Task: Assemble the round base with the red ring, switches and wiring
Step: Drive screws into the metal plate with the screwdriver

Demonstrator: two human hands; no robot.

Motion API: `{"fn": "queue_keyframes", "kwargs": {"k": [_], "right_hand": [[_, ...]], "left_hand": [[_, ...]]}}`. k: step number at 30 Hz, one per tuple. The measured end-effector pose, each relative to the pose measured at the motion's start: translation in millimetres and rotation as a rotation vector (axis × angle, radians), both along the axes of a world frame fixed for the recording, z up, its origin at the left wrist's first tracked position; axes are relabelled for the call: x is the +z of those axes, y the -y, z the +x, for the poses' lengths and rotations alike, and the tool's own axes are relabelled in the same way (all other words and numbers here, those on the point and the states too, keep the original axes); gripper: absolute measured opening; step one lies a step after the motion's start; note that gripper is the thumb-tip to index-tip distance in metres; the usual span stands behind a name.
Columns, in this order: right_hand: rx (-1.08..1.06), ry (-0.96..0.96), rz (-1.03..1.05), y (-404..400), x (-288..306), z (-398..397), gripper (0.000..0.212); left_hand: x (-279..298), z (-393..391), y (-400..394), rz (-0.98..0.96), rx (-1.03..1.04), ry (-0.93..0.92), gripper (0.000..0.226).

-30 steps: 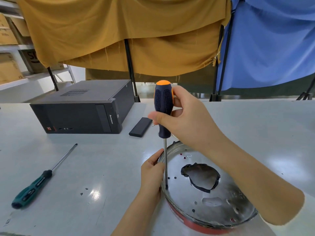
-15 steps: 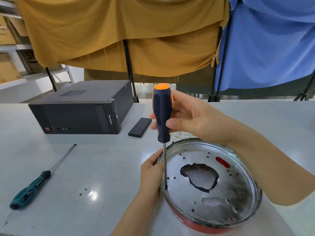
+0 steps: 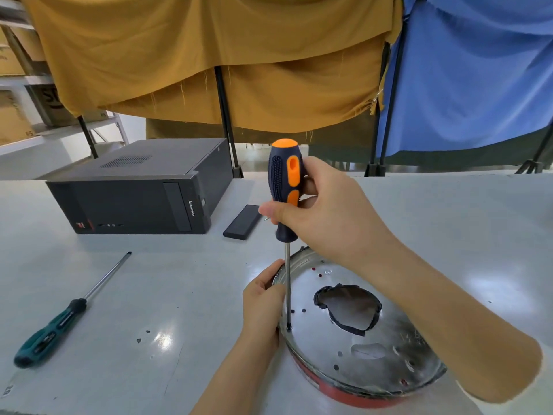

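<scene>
Upright, an orange-and-navy screwdriver [image 3: 284,187] stands gripped in the right hand [image 3: 326,214], its tip seated in a hole near the left rim of the round base [image 3: 353,342], which lies flat on the surface [image 3: 179,295]. The left hand [image 3: 263,304] clasps the rim. Any tilt could slip the tip off.

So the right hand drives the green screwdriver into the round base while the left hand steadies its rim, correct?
Not quite: the head view shows the right hand holding the orange screwdriver, tip in the round base. The green screwdriver lies untouched on the table. The left hand does steady the rim.
</scene>
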State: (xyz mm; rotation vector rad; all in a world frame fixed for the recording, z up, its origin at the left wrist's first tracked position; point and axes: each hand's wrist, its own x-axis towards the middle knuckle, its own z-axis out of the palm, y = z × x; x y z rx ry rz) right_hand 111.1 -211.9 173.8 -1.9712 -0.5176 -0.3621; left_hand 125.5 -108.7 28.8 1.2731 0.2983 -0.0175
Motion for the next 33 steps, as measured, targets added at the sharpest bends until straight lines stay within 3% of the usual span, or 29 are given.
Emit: {"fn": "queue_keyframes", "kwargs": {"k": [3, 6, 9, 12, 16, 21, 25, 27, 31, 33], "right_hand": [[0.131, -0.093, -0.140, 13, 16, 6, 0.034], [0.552, -0.251, -0.153, 22, 23, 13, 0.028], [0.817, -0.429, -0.003, 21, 16, 20, 0.020], [0.883, -0.490, 0.158, 16, 9, 23, 0.018], [0.669, -0.350, 0.293, 4, -3, 20, 0.013], [0.053, -0.129, 0.521, -17, -17, 11, 0.029], [-0.056, -0.071, 0.537, -21, -20, 9, 0.029], [0.005, -0.088, 0.445, -14, -17, 11, 0.026], [-0.010, -0.118, -0.179, 10, -5, 21, 0.037], [-0.006, -0.159, -0.335, 17, 5, 21, 0.044]], "left_hand": [[2, -1, 0, 0.002, -0.023, 0.006, 0.039], [3, 0, 0, 0.036, -0.060, 0.021, 0.049], [3, 0, -1, 0.061, -0.048, 0.013, 0.043], [2, -1, -1, 0.054, -0.029, 0.009, 0.042], [-1, 1, 0, 0.005, 0.007, -0.013, 0.044], [-6, 3, 1, 0.013, 0.026, -0.011, 0.048], [-5, 3, 1, 0.031, 0.029, -0.014, 0.053], [-4, 2, 0, 0.057, 0.012, -0.011, 0.053], [-2, 1, -3, 0.093, -0.025, -0.006, 0.053], [-1, 1, -2, 0.109, -0.038, -0.002, 0.054]]}}
